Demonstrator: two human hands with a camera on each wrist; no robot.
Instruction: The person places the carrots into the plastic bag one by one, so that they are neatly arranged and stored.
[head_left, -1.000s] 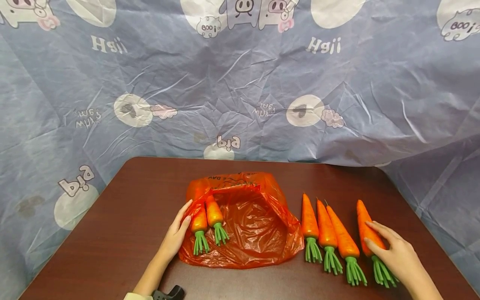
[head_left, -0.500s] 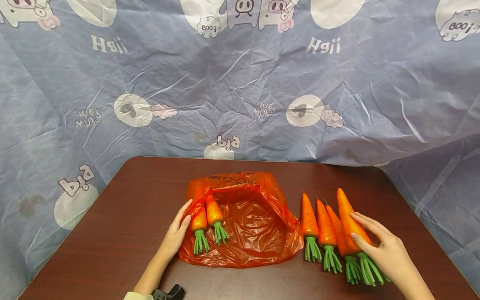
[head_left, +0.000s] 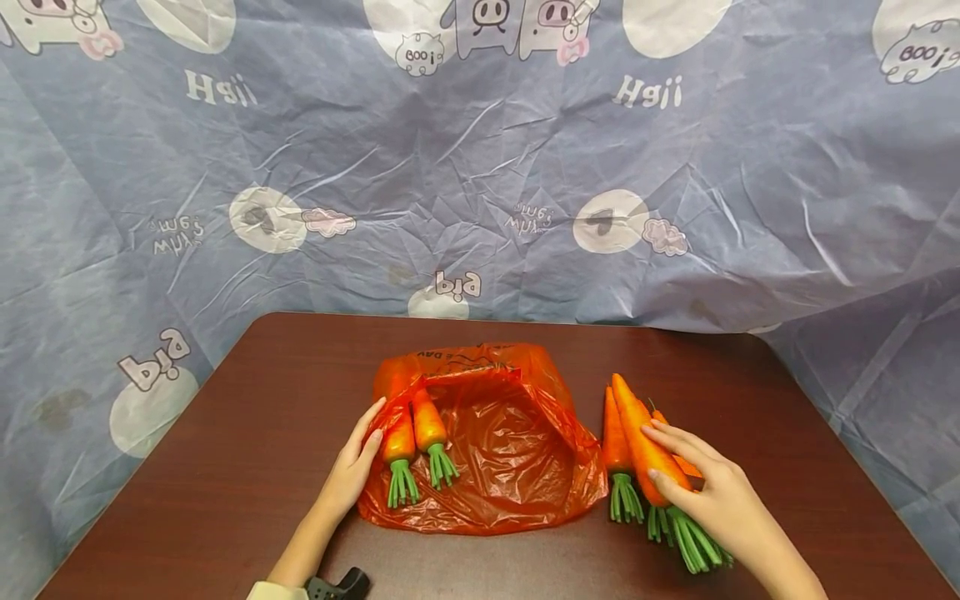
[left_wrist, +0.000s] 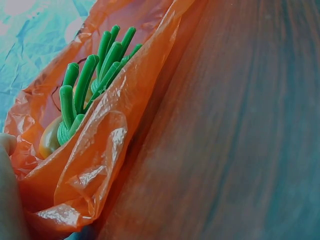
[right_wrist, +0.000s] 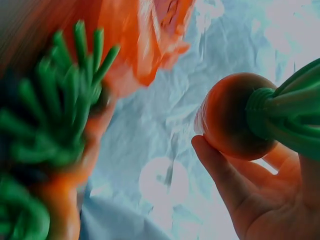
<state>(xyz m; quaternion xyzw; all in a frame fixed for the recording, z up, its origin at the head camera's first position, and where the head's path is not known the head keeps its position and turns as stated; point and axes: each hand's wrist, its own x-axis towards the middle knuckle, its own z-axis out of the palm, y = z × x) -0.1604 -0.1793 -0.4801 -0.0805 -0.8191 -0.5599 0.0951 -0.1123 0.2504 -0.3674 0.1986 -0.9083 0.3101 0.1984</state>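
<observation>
1. So the orange-red plastic bag [head_left: 517,508] lies on the dark brown bench [head_left: 300,400], its mouth gaping toward the person.

2. Left grip [head_left: 356,462] is right at the bag's left edge, touching the plastic. You can see the thumb and a finger, but the rest is hidden, so I can't tell if it's pinching.

3. Right grip [head_left: 716,492] is off to the right of the bag, pinching the held carrot [head_left: 647,446] between thumb and fingers.

4. That carrot's also right of the bag, tip angled away from the person, leafy green end on the near side.

5. Two more carrots [head_left: 429,423] sit side by side in the left part of the bag, green tops toward its mouth, tips under the plastic.

6. Three loose carrots [head_left: 617,437] are right of the bag too. The closest is just beside its right edge; the middle one's mostly hidden behind the held one, and the third's partly covered by the right grip.

7. Behind the bag, past the bench, hangs a wrinkled blue-grey cloth [head_left: 420,150] with cartoon pigs.
</observation>
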